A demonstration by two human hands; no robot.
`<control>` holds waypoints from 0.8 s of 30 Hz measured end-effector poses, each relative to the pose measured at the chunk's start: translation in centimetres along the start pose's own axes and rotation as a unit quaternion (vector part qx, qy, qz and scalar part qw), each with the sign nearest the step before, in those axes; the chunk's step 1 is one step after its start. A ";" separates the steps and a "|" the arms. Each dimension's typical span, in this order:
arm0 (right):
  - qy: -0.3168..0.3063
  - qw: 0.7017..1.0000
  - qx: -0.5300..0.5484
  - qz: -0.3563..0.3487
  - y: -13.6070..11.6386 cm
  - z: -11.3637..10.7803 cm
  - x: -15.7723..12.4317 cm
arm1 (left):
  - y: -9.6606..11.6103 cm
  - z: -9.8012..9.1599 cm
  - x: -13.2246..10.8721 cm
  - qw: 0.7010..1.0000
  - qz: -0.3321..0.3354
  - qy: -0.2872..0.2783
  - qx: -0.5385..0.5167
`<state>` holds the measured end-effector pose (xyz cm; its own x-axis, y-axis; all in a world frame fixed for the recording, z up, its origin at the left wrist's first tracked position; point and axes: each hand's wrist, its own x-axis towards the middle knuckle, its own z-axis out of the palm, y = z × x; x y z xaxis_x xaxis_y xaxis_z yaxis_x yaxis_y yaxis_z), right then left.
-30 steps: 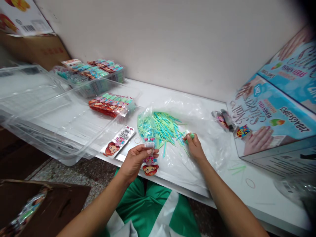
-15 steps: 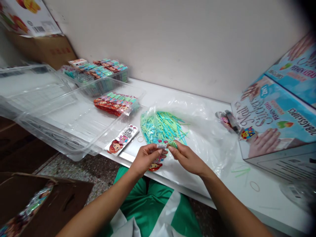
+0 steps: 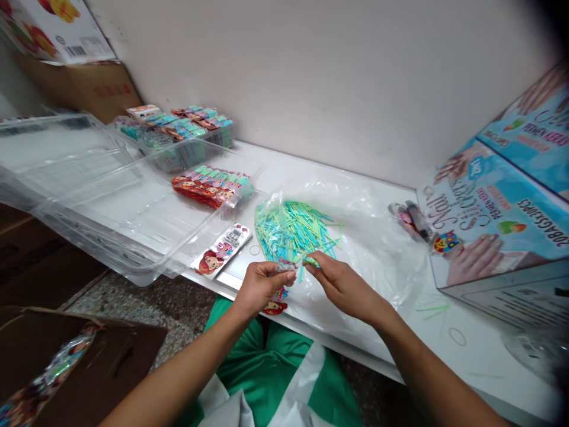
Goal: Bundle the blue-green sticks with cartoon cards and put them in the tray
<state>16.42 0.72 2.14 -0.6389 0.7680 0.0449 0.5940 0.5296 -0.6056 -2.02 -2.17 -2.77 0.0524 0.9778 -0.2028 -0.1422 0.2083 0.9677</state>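
My left hand (image 3: 265, 286) pinches the top of a small printed sachet (image 3: 274, 307) with a red-haired cartoon figure on its lower end, which hangs below my fingers. Close beside it, my right hand (image 3: 335, 279) is closed on a few thin green sticks (image 3: 312, 261); their ends poke out toward the sachet. Just beyond both hands lies a loose heap of thin green and blue sticks (image 3: 302, 228), spread on a clear plastic bag (image 3: 373, 249). To the left, a stack of flat cartoon-printed cards (image 3: 223, 249) rests near the table's front edge.
A clear plastic tray (image 3: 133, 276) at left holds a row of red packets (image 3: 211, 187). Behind it stands another filled container (image 3: 222, 136). A large blue printed box (image 3: 502, 219) is at right, rubber bands (image 3: 457, 337) nearby. An open carton (image 3: 120, 362) sits below left.
My hands have moved slightly apart. The sachet in my left hand has shifted a little left and down, and the sticks in my right hand now show more of their length.
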 end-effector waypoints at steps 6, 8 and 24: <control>-0.056 0.998 -0.010 -0.007 -0.3 -1.1 0.0 | -0.1 -0.2 -0.5 0.995 0.062 0.008 0.075; -0.073 0.997 -0.022 -0.016 -0.5 -1.3 0.1 | -0.2 -0.4 -0.7 0.989 0.090 0.011 0.118; -0.145 0.987 -0.061 -0.046 -0.6 -1.8 0.7 | 0.4 -1.3 -1.2 0.940 0.199 0.009 0.276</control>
<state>16.49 1.63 3.99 -0.7948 0.5894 -0.1445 0.5708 0.6452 -0.5079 -3.39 -3.19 -2.37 0.0868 0.9773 0.1935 0.3871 -0.2121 0.8973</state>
